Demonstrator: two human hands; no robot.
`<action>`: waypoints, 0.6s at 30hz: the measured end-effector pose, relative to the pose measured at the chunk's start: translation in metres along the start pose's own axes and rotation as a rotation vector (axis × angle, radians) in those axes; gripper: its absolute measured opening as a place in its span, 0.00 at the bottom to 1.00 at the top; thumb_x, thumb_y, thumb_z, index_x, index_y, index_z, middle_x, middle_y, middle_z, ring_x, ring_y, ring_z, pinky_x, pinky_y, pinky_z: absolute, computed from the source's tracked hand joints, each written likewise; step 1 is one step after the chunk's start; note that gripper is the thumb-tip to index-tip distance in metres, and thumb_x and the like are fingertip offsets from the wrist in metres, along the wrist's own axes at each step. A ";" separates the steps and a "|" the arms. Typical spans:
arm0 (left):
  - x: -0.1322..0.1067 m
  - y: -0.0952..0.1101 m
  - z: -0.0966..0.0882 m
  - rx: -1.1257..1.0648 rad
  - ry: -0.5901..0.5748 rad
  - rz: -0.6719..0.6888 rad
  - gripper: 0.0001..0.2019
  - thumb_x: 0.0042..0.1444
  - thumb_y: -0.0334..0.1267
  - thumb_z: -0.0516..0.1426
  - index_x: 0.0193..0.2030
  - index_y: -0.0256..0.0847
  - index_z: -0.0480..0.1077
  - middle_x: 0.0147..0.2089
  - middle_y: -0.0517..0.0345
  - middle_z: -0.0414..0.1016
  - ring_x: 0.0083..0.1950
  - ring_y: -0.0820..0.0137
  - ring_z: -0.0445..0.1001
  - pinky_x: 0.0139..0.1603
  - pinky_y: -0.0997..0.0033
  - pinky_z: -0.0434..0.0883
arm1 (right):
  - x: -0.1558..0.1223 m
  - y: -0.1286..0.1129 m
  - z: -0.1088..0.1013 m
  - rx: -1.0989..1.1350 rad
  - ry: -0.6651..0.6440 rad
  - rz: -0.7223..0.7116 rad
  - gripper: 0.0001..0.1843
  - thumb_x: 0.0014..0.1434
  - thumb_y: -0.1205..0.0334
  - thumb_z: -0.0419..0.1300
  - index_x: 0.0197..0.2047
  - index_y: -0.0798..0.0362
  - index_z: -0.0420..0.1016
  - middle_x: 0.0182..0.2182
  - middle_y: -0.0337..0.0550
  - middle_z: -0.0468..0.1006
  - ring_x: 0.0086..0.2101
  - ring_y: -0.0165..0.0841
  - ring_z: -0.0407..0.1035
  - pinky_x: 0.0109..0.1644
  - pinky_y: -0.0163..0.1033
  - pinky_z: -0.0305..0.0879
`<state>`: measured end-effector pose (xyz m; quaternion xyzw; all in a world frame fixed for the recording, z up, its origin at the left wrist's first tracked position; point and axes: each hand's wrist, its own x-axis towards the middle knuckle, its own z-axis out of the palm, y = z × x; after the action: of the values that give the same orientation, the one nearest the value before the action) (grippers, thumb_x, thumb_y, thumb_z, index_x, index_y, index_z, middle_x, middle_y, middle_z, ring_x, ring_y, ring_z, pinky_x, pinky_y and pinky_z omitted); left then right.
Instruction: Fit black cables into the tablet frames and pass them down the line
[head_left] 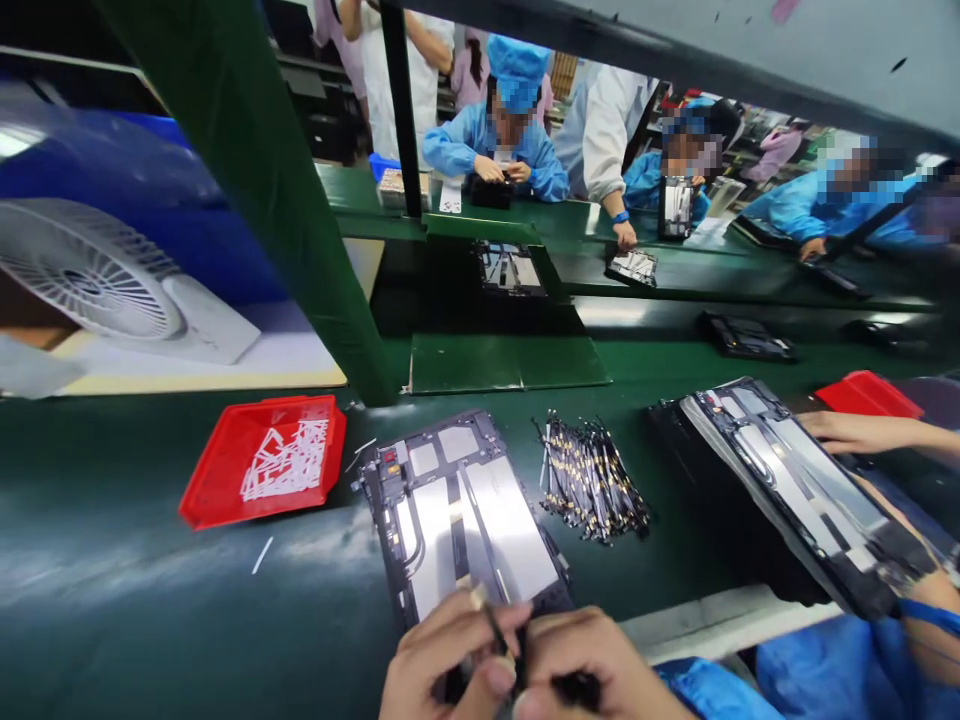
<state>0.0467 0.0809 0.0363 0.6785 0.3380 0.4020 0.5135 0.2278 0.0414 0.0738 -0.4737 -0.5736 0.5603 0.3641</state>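
Bench (150,620) gleaming green, white fan (135,285) far left, blue-clad co-workers (551,170) beyond! Left hand (442,655) pinching dark strip (495,628) at near end of flat device (484,500); right hand (600,665) alongside, can't tell its grip; red tray (214,475) left, cable pile (592,480) right.

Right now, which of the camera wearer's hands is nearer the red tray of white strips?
Left. In the picture, the left hand is below and right of the red tray; the right hand is farther right.
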 end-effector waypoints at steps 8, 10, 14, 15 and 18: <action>-0.002 0.012 -0.009 -0.156 0.112 -0.195 0.17 0.59 0.47 0.59 0.25 0.40 0.76 0.24 0.56 0.75 0.27 0.72 0.73 0.30 0.77 0.70 | 0.009 0.008 0.013 0.159 -0.049 0.159 0.13 0.55 0.52 0.67 0.35 0.54 0.82 0.26 0.41 0.77 0.26 0.25 0.65 0.29 0.28 0.59; -0.001 0.014 -0.008 -0.234 0.095 -0.270 0.19 0.59 0.50 0.59 0.24 0.38 0.76 0.24 0.56 0.73 0.27 0.73 0.72 0.29 0.77 0.69 | 0.014 0.010 0.011 0.260 -0.137 0.235 0.16 0.54 0.49 0.67 0.31 0.56 0.80 0.23 0.40 0.74 0.24 0.24 0.63 0.28 0.28 0.59; 0.001 0.011 -0.007 -0.199 0.082 -0.394 0.20 0.59 0.52 0.58 0.26 0.37 0.76 0.26 0.56 0.72 0.27 0.73 0.70 0.29 0.76 0.66 | 0.024 0.011 0.014 0.303 -0.210 0.303 0.20 0.56 0.46 0.65 0.28 0.57 0.76 0.22 0.40 0.74 0.24 0.24 0.63 0.30 0.28 0.60; 0.000 0.009 -0.008 -0.161 0.095 -0.404 0.20 0.59 0.51 0.58 0.26 0.38 0.76 0.26 0.56 0.72 0.28 0.72 0.70 0.30 0.75 0.66 | 0.026 0.011 0.015 0.283 -0.223 0.304 0.21 0.56 0.46 0.65 0.27 0.57 0.76 0.22 0.40 0.74 0.24 0.24 0.64 0.30 0.29 0.61; -0.006 0.005 -0.014 -0.073 0.162 -0.393 0.14 0.59 0.48 0.58 0.32 0.39 0.76 0.26 0.58 0.72 0.28 0.73 0.69 0.29 0.76 0.67 | 0.027 0.007 0.019 0.182 -0.248 0.298 0.22 0.56 0.46 0.65 0.24 0.57 0.75 0.21 0.41 0.76 0.23 0.25 0.64 0.29 0.29 0.60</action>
<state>0.0323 0.0805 0.0418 0.5460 0.4890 0.3593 0.5776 0.2028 0.0604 0.0616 -0.4459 -0.4848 0.7115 0.2448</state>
